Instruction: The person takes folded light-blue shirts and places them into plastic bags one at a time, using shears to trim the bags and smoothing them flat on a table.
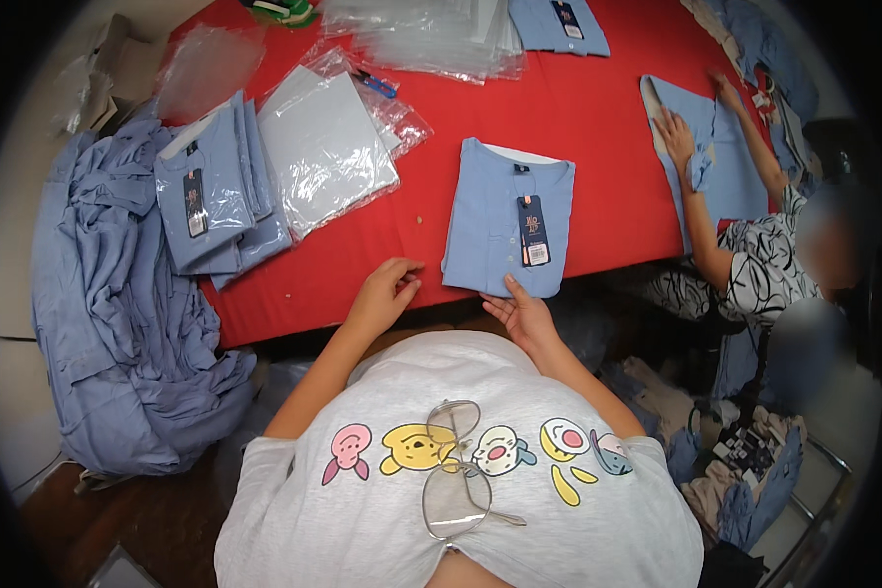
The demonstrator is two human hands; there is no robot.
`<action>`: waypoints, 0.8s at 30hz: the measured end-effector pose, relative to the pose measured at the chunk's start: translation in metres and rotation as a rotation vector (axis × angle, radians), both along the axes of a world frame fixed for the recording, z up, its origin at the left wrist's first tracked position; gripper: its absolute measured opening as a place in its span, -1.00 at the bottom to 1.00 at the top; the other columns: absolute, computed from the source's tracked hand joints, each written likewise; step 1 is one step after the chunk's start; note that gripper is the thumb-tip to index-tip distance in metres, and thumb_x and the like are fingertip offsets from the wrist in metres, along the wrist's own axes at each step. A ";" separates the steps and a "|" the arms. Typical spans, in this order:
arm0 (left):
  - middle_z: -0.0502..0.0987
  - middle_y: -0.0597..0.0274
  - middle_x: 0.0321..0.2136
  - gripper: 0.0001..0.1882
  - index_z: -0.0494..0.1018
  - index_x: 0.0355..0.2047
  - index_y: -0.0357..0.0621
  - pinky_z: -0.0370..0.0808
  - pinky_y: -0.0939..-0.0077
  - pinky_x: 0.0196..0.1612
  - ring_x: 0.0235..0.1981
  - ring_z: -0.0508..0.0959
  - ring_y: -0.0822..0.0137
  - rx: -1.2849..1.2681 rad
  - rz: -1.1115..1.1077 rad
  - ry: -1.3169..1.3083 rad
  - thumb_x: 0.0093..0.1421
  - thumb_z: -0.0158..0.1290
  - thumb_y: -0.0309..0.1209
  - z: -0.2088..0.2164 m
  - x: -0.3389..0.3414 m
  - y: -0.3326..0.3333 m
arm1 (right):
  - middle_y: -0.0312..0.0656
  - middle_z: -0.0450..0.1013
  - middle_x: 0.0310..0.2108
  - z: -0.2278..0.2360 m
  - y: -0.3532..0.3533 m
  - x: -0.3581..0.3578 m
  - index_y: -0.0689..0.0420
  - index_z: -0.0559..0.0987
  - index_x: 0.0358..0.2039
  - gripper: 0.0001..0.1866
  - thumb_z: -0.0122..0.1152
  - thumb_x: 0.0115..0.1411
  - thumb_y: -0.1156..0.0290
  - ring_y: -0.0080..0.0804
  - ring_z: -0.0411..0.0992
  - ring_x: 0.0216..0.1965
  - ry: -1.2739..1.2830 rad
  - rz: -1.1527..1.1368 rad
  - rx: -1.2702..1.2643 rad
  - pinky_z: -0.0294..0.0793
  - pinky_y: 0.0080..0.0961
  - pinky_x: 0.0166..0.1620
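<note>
Head view shows the right hand [525, 316] with fingers [513, 290] spread flat and loose, their tips touching the bottom hem of a folded blue shirt [495, 211] and gripping nothing. The left hand [384, 292] rests just beside that shirt at the near edge of the red tabletop [608, 108], fingers curled loosely inward, empty. The shirt lies flat near the middle of the near edge, long axis running from near edge to far edge, collar pointing away, a dark hang tag [533, 229] on its front. Toward the left edge sit a stack of folded blue shirts [216, 191] and a bagged shirt [328, 147]. A heap of loose blue garments [118, 323] hangs off the left side. At the right edge a co-worker's hands [676, 137] press on another blue garment [725, 157], partly cut off by the dark rim.
</note>
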State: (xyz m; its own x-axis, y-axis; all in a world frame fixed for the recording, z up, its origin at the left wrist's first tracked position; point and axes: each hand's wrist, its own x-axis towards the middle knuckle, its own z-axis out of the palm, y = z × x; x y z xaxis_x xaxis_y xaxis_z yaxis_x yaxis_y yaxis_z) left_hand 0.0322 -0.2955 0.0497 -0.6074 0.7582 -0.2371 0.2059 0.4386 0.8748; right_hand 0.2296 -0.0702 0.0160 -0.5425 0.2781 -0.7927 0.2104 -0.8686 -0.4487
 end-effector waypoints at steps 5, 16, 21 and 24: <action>0.68 0.10 -0.22 -0.57 0.55 0.18 -0.29 0.59 0.46 -0.09 -0.23 0.67 0.34 -0.041 0.051 -0.212 0.37 0.28 -0.36 -0.012 0.003 0.017 | -0.03 0.67 -0.21 0.032 -0.026 0.017 0.17 0.59 -0.13 -0.62 0.22 0.51 0.05 -0.31 0.67 -0.17 -0.054 0.276 -0.081 0.68 -0.40 -0.13; 0.62 0.09 -0.23 -0.44 0.46 0.15 -0.25 0.57 0.23 -0.09 -0.21 0.65 0.15 -0.316 0.086 -0.026 0.24 0.38 -0.27 0.007 0.013 0.067 | -0.15 0.56 -0.10 0.011 0.059 -0.029 0.26 0.63 0.02 -0.63 0.50 0.23 0.45 -0.47 0.49 -0.20 -0.193 0.095 1.224 0.56 -0.45 -0.08; 0.30 -0.10 0.36 -0.27 0.39 0.31 -0.17 0.28 -0.09 0.39 0.43 0.29 -0.13 -0.076 -0.022 0.482 0.20 0.38 -0.22 -0.006 0.025 0.084 | -0.14 0.51 -0.07 0.011 0.075 -0.031 0.24 0.63 0.10 -0.49 0.57 0.16 0.40 -0.40 0.44 -0.15 -0.282 0.239 1.245 0.55 -0.39 -0.05; 0.05 -0.13 0.56 -0.19 0.31 0.44 -0.14 0.03 -0.28 0.52 0.59 0.03 -0.14 -0.129 -0.082 0.661 0.28 0.31 -0.08 -0.003 0.036 0.107 | -0.17 0.48 -0.13 0.007 0.078 -0.023 0.23 0.62 0.11 -0.45 0.60 0.12 0.39 -0.39 0.41 -0.18 -0.299 0.324 1.251 0.54 -0.40 -0.07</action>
State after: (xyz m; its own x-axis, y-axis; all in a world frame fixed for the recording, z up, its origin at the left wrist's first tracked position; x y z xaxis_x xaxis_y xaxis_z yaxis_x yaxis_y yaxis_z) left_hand 0.0680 -0.1885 0.0471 -0.5974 0.7987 0.0720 0.7165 0.4912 0.4953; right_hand 0.2062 0.0081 0.0235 -0.5727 0.7954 -0.1982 0.5581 0.2012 -0.8050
